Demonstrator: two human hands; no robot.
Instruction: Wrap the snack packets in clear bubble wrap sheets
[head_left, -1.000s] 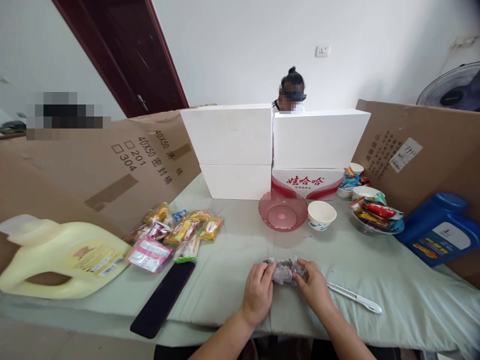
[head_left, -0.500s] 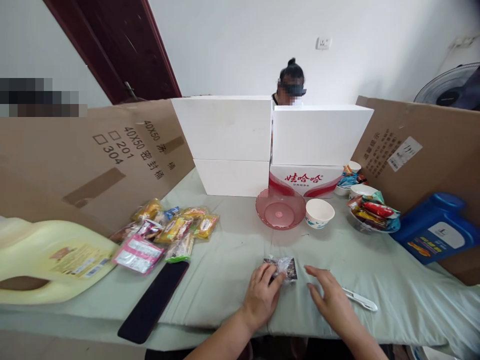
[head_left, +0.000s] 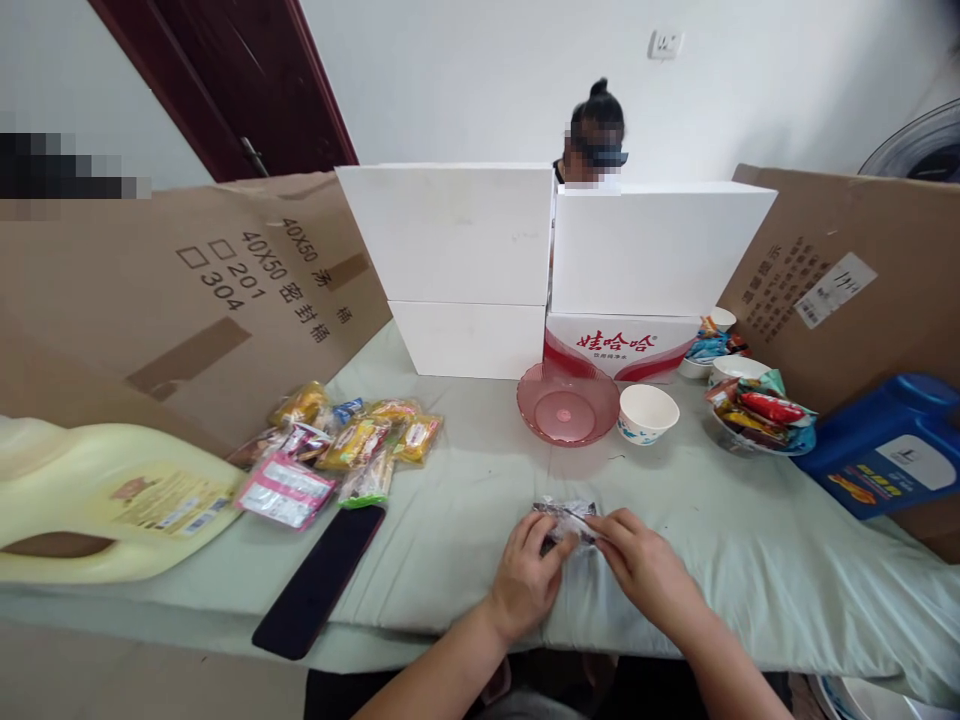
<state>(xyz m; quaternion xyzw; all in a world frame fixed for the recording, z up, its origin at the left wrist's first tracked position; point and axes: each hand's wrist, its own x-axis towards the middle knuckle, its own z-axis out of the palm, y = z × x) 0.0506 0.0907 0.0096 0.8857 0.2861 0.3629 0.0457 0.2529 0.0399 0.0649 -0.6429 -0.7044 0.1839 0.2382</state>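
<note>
A small dark packet [head_left: 551,535] with crinkled clear plastic wrap lies on the cloth near the table's front edge. The fingers of my left hand [head_left: 529,570] curl over its left side and hold it against the cloth. From the right, my right hand [head_left: 645,565] pinches at the packet's right edge, close to the left fingertips. A thin dark line crosses the wrap by the right fingertips; what it is I cannot make out. Beyond the hands stand a pink translucent dish [head_left: 568,408] and a white paper bowl [head_left: 648,414].
Wrapped snacks [head_left: 352,440], a dark phone [head_left: 319,585] and a yellow jug [head_left: 112,500] lie left. White boxes [head_left: 465,240] stand behind, with a person [head_left: 598,130] beyond. To the right are a bowl of snacks [head_left: 765,415], a blue bottle [head_left: 885,445] and a cardboard panel [head_left: 847,260].
My right hand has moved left onto the packet and its fingers have closed. The white knife-like tool beside it no longer shows. The view has tilted slightly down.
</note>
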